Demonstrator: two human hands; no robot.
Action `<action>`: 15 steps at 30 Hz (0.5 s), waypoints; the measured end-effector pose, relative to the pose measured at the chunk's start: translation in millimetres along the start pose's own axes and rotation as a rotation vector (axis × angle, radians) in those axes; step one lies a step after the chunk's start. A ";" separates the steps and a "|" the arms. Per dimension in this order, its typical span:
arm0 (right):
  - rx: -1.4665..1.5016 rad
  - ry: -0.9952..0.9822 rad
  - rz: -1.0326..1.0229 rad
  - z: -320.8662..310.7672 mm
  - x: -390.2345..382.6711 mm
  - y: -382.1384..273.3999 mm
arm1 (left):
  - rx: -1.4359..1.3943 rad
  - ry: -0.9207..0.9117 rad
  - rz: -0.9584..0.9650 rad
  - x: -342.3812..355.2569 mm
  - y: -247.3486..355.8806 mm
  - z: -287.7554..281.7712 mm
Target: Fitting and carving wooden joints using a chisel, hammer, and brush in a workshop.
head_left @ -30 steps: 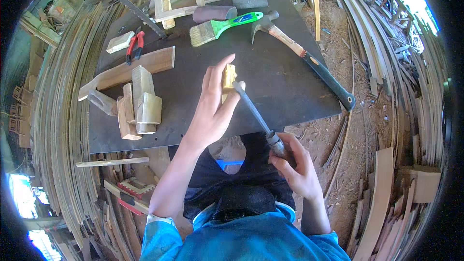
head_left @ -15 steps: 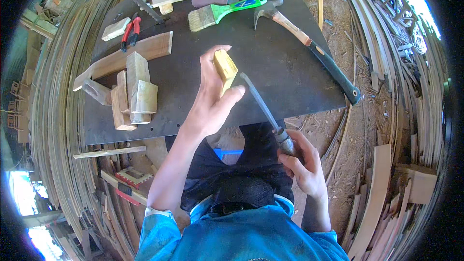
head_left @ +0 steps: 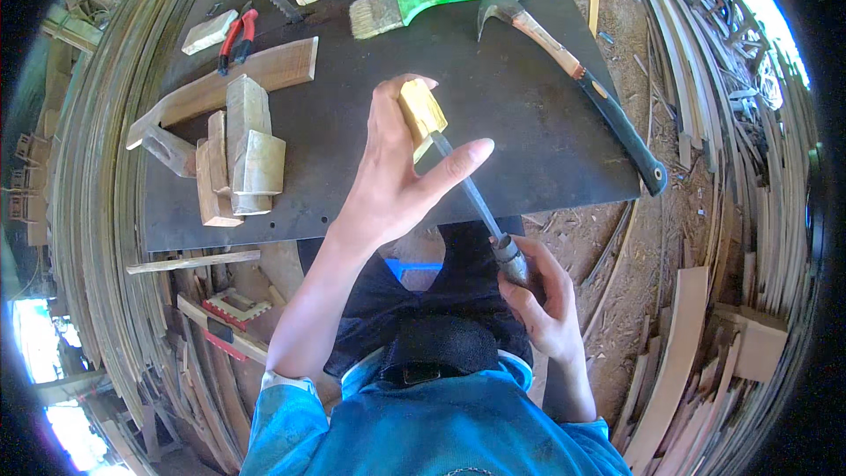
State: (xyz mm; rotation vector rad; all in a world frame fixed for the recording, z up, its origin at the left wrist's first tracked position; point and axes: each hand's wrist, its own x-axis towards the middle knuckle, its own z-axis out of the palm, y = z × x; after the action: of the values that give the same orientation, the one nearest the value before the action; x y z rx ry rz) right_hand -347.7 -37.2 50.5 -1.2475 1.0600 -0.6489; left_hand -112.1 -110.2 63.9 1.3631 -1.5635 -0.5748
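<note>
Long planks (head_left: 101,167) lie stacked along both sides of this workshop, with wood chips scattered over the floor (head_left: 564,229) beside a dark worktop (head_left: 529,154). Across from me sits a person in a blue shirt (head_left: 441,427), hands raised at the worktop's near edge. Their left hand (head_left: 383,163) is partly closed, fingers curled behind a small yellow wooden block (head_left: 425,113), thumb stretched out to the right. Their right hand (head_left: 548,304) is wrapped around the handle of a narrow steel-bladed tool (head_left: 480,204); its blade runs beneath the left thumb, the tip at the block's lower corner, seemingly touching. Beyond lie a green-handled paintbrush (head_left: 412,9) and, to its right, a claw hammer (head_left: 577,75). Red-handled pliers (head_left: 236,38) and several wooden pieces (head_left: 256,119) rest on the left.
</note>
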 end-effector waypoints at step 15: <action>-0.078 0.034 -0.021 5.8 -5.8 6.4 | 0.209 0.135 0.123 -3.2 1.8 0.5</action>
State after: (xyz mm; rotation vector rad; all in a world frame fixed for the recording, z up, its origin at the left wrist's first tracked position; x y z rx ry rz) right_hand -345.8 -28.1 45.8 -1.3207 1.1109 -0.6521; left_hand -113.6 -106.8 64.1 1.4173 -1.6170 -0.2440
